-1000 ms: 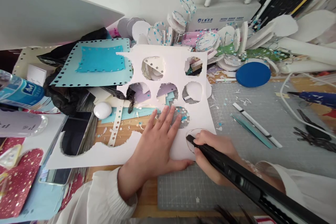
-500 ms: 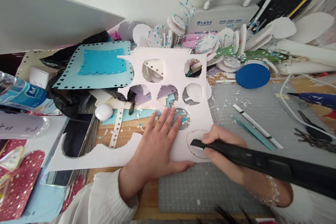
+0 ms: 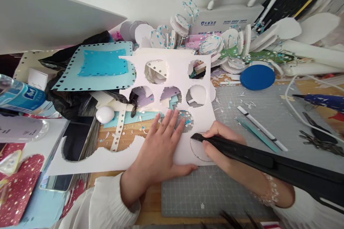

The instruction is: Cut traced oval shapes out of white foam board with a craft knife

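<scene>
A white sheet [image 3: 102,159] with several round holes lies across the desk, its right part over a grey cutting mat [image 3: 188,196]. My left hand [image 3: 161,146] presses flat on the sheet, fingers spread, just below a hole. In my right hand [image 3: 220,143] is a long black utility knife [image 3: 252,157], gripped near its front end. Its tip touches the sheet at the upper left of a drawn circle [image 3: 197,154]. My right fingers cover the circle's right side.
A blue oval disc [image 3: 257,77], a white-and-black stick [image 3: 262,128] and teal tweezers [image 3: 256,135] lie right of the sheet. A blue glue gun [image 3: 322,101] with a white cord sits farther right. On the left are a phone [image 3: 77,132] and a water bottle [image 3: 24,94].
The knife tip has moved up and slightly left along the circle's outline, my right hand going with it. My left hand stays in place on the sheet.
</scene>
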A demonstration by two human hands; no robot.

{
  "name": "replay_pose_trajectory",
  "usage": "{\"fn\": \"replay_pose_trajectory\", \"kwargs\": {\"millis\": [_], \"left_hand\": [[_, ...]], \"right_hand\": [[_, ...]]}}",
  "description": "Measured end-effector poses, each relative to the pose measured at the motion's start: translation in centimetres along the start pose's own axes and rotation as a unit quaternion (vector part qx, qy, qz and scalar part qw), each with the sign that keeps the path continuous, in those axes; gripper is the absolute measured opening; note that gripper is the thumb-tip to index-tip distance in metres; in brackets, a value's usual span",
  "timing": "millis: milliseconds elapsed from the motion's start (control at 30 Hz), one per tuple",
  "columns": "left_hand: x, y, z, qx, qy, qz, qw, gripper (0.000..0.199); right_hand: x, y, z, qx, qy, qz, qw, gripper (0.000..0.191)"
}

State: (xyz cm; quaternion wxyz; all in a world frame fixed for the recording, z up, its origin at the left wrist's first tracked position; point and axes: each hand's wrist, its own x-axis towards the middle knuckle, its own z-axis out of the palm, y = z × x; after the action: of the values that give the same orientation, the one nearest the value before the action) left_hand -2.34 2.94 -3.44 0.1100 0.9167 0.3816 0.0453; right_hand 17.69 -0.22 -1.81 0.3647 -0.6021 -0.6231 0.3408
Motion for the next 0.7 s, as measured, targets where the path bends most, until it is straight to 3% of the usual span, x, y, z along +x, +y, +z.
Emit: {"fn": "replay_pose_trajectory", "kwargs": {"millis": [200, 433, 533, 600, 700], "left_hand": [[0.1, 0.0, 0.0, -0.002, 0.007, 0.000, 1.000, 0.104], [0.0, -0.1, 0.2, -0.008, 0.018, 0.008, 1.000, 0.104], [-0.1, -0.3, -0.1, -0.018, 0.037, 0.022, 0.999, 0.106], [-0.2, -0.4, -0.5, -0.028, 0.061, 0.039, 0.997, 0.099], [-0.5, -0.3, -1.0, -0.055, 0.146, 0.048, 0.987, 0.057]], "right_hand": [[-0.3, 0.3, 0.5, -0.020, 0.003, -0.041, 0.999, 0.015], [-0.2, 0.6, 0.2, 0.006, -0.052, -0.073, 0.996, 0.014], [-0.2, 0.9, -0.1, 0.108, -0.038, -0.039, 0.993, 0.012], [-0.1, 1.3, -0.1, 0.244, -0.017, 0.025, 0.969, 0.012], [0.6, 1.8, 0.0, 0.403, 0.009, 0.097, 0.910, 0.011]]}}
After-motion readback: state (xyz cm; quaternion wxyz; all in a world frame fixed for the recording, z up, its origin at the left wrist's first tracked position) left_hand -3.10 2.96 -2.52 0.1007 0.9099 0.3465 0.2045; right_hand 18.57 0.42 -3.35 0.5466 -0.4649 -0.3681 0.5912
